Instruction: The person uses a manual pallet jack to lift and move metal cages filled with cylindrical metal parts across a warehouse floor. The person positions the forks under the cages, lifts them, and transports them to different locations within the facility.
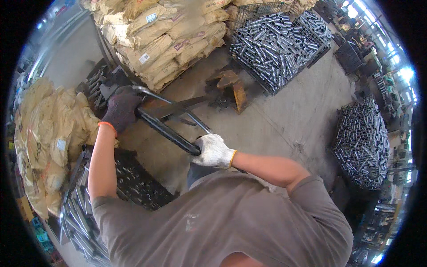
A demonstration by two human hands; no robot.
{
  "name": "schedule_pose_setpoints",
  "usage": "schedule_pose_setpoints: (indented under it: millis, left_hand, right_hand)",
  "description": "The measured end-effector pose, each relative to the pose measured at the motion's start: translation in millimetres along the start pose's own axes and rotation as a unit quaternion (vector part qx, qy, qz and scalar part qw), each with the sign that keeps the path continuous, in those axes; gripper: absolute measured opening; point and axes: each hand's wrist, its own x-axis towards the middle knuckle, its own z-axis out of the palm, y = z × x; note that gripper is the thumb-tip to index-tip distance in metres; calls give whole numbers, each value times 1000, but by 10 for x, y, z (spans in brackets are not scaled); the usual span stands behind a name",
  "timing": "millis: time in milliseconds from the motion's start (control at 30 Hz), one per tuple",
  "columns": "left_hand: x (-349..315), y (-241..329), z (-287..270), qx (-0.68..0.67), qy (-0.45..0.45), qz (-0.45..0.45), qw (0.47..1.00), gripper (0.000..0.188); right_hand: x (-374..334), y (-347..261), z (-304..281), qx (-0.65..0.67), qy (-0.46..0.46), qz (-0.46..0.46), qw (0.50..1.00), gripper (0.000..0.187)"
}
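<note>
My left hand [122, 109], in a dark glove with an orange cuff, is closed at the far left end of a metal frame-like handle. This handle has a thick black bar [165, 130] and a thinner, shinier rod [159, 96] beyond it. At the bar's near right end, my right hand [214, 151] is closed in a white knitted glove with a yellow cuff. The fingers of both hands are partly hidden. A dark flat piece [180, 106] shows beyond the bar; how it joins the handle is unclear.
Stacked tan sacks [178, 44] stand ahead, with more sacks [49, 133] at left. Wire bins of short metal tubes [275, 46] and small metal parts [361, 142] stand right. A rusty bracket-like piece [238, 95] lies on the concrete floor [275, 120]. Long metal tubes [82, 222] lie lower left.
</note>
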Motion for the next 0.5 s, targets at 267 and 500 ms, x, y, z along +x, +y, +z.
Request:
schedule_pose_setpoints:
  millis: [267,500]
  left_hand:
    - [-1216,1567,-490,64,-262,-41,962,38]
    - [-2108,2747,-672,34,-328,-74,941,39]
  right_hand:
    - [-1592,114,536,-17,-3,-58,998,29]
    - [-2768,85,835,-18,-14,-72,997,24]
